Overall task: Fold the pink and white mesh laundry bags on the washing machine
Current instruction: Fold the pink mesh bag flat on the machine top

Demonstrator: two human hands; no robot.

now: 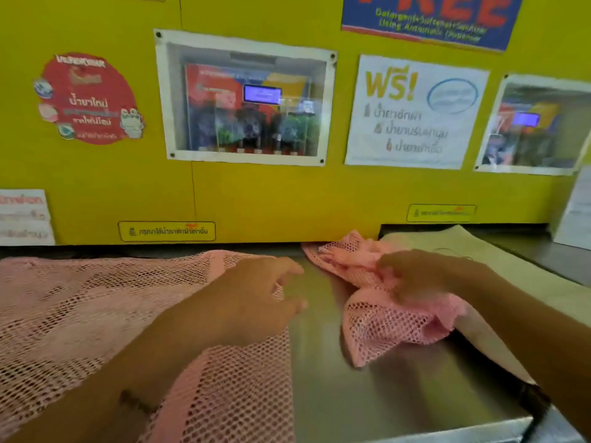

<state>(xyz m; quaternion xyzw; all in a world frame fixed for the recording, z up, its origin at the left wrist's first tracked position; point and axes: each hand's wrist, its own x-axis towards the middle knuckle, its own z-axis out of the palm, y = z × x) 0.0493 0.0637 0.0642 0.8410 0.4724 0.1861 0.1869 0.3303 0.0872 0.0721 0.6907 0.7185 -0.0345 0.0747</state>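
A large pink mesh bag point(80, 314) lies spread flat over the left half of the steel washing machine top point(367, 404). My left hand point(256, 295) hovers over its right edge, fingers apart, holding nothing. A second pink mesh bag point(377, 318) lies crumpled at the centre right. My right hand point(415, 273) is closed on its bunched upper part. A white, cream-toned bag point(479, 251) lies flat at the right, partly under the crumpled pink one and my right forearm.
A yellow wall panel point(287, 199) with stickers, posters and two framed control windows rises straight behind the machine top. The front steel edge point(447, 430) runs along the lower right. White paper sheets point(575, 212) hang at the far right.
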